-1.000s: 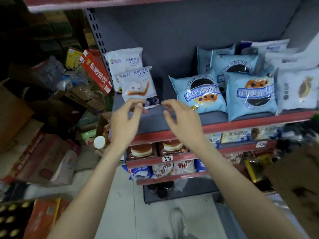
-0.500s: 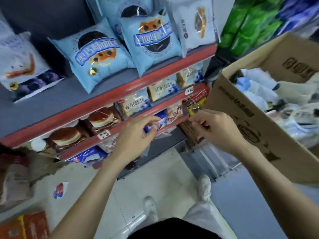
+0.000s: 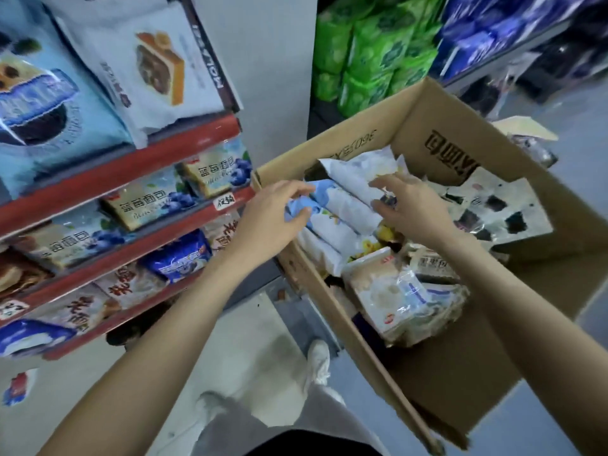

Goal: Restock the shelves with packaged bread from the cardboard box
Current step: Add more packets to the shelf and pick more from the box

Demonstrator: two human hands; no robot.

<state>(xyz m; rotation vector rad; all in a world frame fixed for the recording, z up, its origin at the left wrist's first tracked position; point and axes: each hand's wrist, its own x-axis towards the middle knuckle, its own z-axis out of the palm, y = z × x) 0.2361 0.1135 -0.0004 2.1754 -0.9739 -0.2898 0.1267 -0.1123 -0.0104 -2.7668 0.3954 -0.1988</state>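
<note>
Packaged bread (image 3: 342,205) lies in rows inside an open cardboard box (image 3: 460,373); left hand (image 3: 273,218) pinches a blue-and-white packet there; right hand (image 3: 411,209) hovers just above, fingers spread, holding nothing; stocked shelves (image 3: 138,169) stand left.

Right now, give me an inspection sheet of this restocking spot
Surface: pale floor, a wrapper scrap lying on it.
Job's things: open cardboard box full of bread packs; shelves partly stocked.
Clutter: loose packs jumbled at the box's near end.
Grippers: left hand grips a blue-white pack; right hand open over the packs.
Cables: nothing seen.
Surroundings: green packs and blue packs behind the box.
</note>
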